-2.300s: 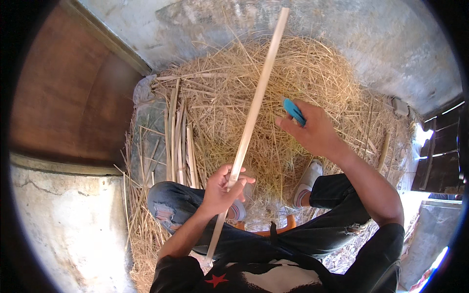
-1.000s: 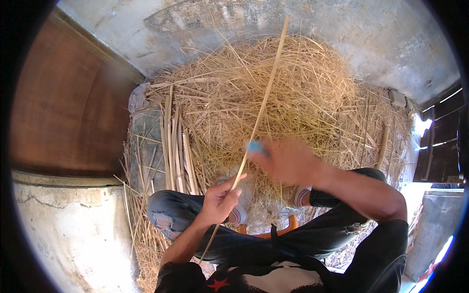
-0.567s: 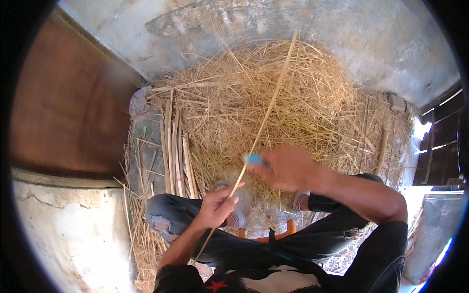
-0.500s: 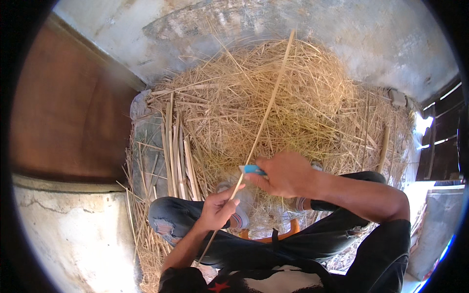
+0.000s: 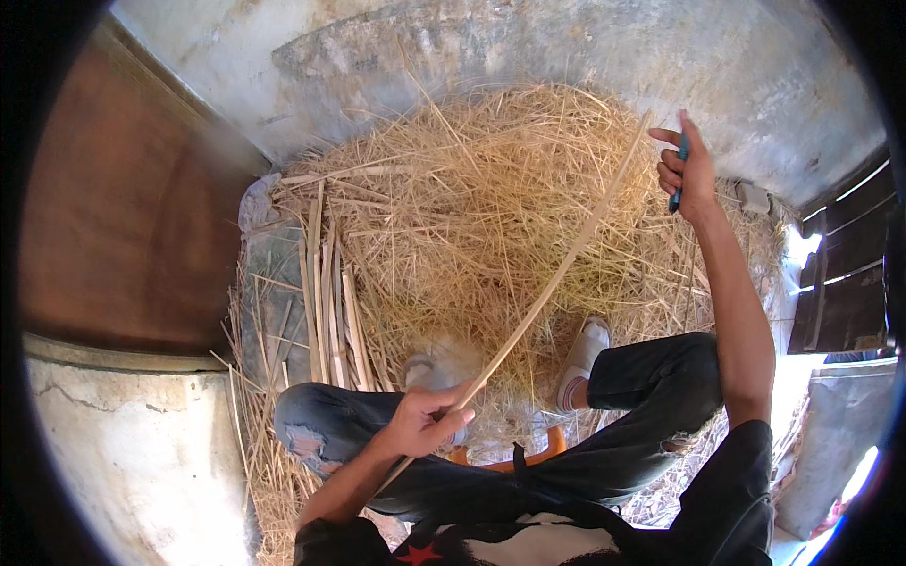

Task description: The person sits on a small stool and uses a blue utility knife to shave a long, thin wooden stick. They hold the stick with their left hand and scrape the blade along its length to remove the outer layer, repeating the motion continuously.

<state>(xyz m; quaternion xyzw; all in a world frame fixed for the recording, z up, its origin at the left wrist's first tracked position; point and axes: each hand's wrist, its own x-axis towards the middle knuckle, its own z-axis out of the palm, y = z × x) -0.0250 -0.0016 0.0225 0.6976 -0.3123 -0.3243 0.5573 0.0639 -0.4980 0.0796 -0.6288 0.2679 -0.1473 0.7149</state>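
A long pale bamboo strip [image 5: 564, 264] slants up and to the right across my view. My left hand [image 5: 425, 422] is closed around its lower part, above my left thigh, and the tail of the strip runs on below it. Out at the strip's far tip, my right hand [image 5: 696, 174] is raised on a stretched arm. Its lower fingers curl round a blue-handled knife [image 5: 683, 151], while the forefinger points toward the strip's end. A small gap seems to lie between the finger and the strip. The knife's blade cannot be made out.
A big heap of thin shavings [image 5: 491, 189] lies ahead against the grey wall [image 5: 528, 47]. Several split bamboo pieces [image 5: 326, 292] rest at its left, by a brown door panel [image 5: 123, 208]. My feet stand before an orange stool [image 5: 552, 443]. Dark slats [image 5: 849, 264] are at right.
My right hand has moved far up and right with the knife, from beside my left hand to the strip's tip. The strip's far end has swung right and lower.
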